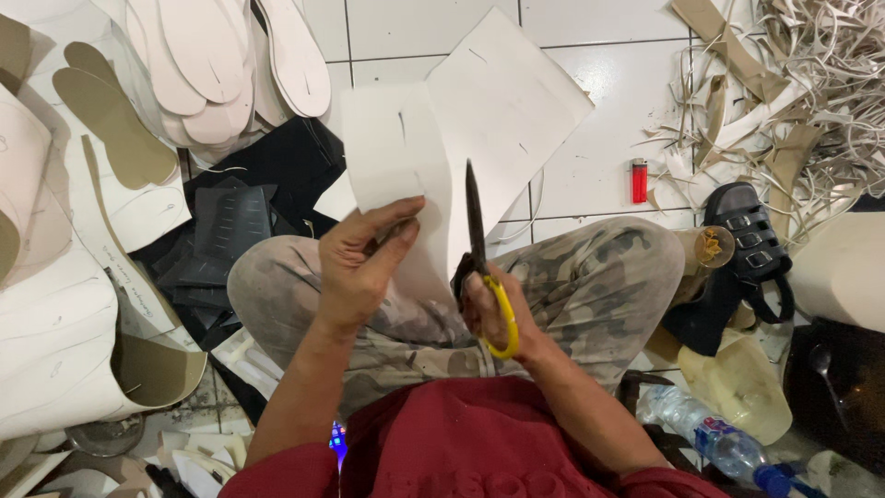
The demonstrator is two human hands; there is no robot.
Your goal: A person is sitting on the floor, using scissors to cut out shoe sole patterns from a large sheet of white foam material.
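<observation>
— What's in the hands?

— A white sheet (406, 157), stiff-looking, held up over the lap. The left hand (364, 267) pinches its lower edge, thumb on top and fingers curled beneath, so the hand is closed on the sheet. The right hand (493, 309) is wrapped around the yellow handles of a pair of scissors (479, 249), closed on them; the dark blades point away from the body and lie at the sheet's right edge, just right of the left thumb. I cannot tell how far the blades are parted.

— And around them?

— Beyond the sheet, a second white sheet (516, 101) lies on the tiled floor (599, 46). Below both hands are knees in camouflage trousers (590, 277). Up and to the left of the left hand sits a stack of white sole-shaped cutouts (221, 65), with black pieces (230, 221) nearer that hand. Right of the scissors hand, a red lighter (639, 180) lies on the tiles, a black sandal (747, 231) farther right, and a heap of pale offcut strips (793, 83) beyond. A plastic bottle (710, 433) lies near the right elbow.
</observation>
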